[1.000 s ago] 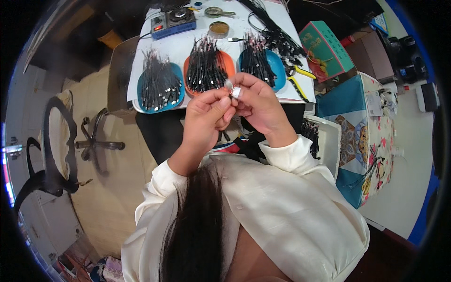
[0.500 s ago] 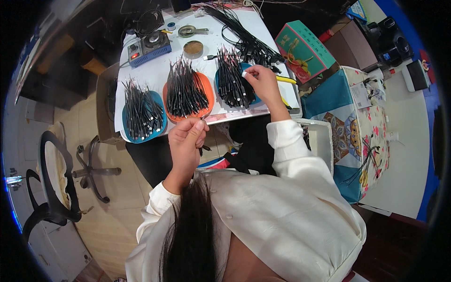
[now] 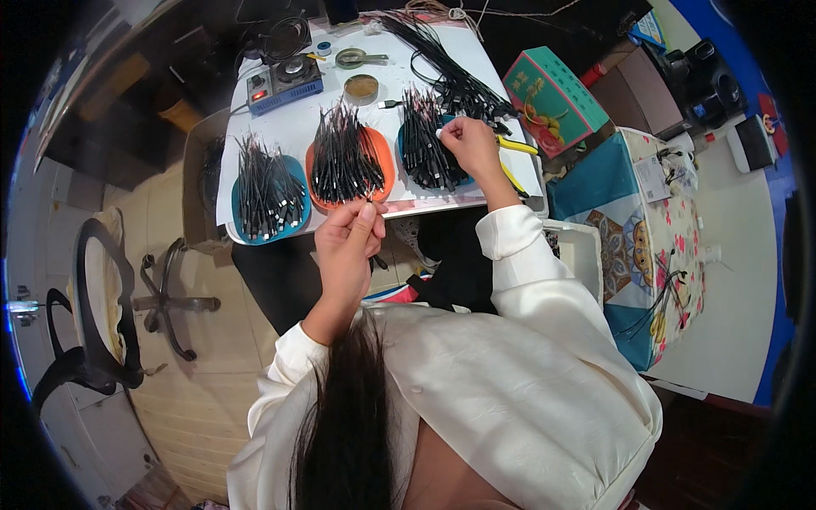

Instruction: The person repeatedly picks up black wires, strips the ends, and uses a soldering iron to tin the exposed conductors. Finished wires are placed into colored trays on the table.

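Note:
My left hand [image 3: 347, 251], thumb against fingers, pinches a short black cable [image 3: 378, 263]; a piece of it shows below the fingers and a small tip above. It is just in front of the orange tray [image 3: 388, 161], which holds a bundle of black cables [image 3: 347, 157] with stripped ends. My right hand [image 3: 473, 149] is closed over the right edge of the right blue tray [image 3: 466, 180] and its cable bundle [image 3: 425, 144]. Something small and white is at its fingertips; whether it is held or worn I cannot tell. Another blue tray [image 3: 299, 223] with black cables [image 3: 268, 191] stands left.
At the back left is a small heating device [image 3: 285, 85] with a red light. A round tin [image 3: 361, 87], a magnifier [image 3: 360, 59] and long black cables [image 3: 459, 85] lie behind the trays. Yellow-handled pliers [image 3: 516, 146] and a green box [image 3: 554, 104] are at right.
My left hand has risen slightly, and the cable tip shows above its fingers. My right hand stays closed by the right tray. The whole view has shifted a little.

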{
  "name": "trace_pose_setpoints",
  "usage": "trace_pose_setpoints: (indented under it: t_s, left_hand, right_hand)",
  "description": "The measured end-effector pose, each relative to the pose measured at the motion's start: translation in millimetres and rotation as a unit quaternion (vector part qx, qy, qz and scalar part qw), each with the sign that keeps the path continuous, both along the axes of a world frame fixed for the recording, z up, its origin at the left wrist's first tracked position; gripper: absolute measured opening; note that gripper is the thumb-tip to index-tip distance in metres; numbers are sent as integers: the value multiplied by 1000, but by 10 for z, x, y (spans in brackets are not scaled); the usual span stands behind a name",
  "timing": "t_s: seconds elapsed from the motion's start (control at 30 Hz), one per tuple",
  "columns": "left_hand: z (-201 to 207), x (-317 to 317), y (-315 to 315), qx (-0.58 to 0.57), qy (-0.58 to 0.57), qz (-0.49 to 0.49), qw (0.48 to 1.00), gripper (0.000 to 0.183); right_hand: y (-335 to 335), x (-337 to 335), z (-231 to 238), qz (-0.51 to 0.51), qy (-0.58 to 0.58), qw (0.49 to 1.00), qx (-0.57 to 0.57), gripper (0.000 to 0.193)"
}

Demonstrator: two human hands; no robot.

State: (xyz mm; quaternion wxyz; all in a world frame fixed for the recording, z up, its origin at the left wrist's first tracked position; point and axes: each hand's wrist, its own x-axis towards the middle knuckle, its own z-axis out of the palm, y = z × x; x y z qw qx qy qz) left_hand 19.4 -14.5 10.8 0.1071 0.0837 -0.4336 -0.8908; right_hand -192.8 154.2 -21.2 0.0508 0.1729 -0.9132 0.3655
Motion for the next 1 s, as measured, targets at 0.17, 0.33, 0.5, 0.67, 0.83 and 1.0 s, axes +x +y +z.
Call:
trace_pose_setpoints:
  t_s: [0.17, 0.33, 0.5, 0.67, 0.83, 1.0]
  left_hand:
    - [9, 37, 34, -20, -15, 25, 999, 18]
    - [44, 20, 69, -12, 7, 25, 1000, 18]
    - [191, -190, 130, -48, 32, 81, 995, 19]
    - [298, -260, 310, -30, 110, 78, 990, 20]
    - [307, -156, 318, -15, 98, 50, 994, 18]
    - [307, -90, 226, -21, 70, 83, 994, 17]
  right_hand:
    - [40, -60, -60, 15, -29, 999, -29, 18]
    - [31, 6, 112, -41, 7, 996, -78, 16]
    - [-47, 681, 639, 6, 53, 976, -210, 11]
    - [-307, 1519, 827, 36, 78, 973, -216, 11]
    - [-384, 1706, 827, 48, 89, 966, -238, 15]
    - [-386, 1688, 855, 134, 45, 955, -260, 12]
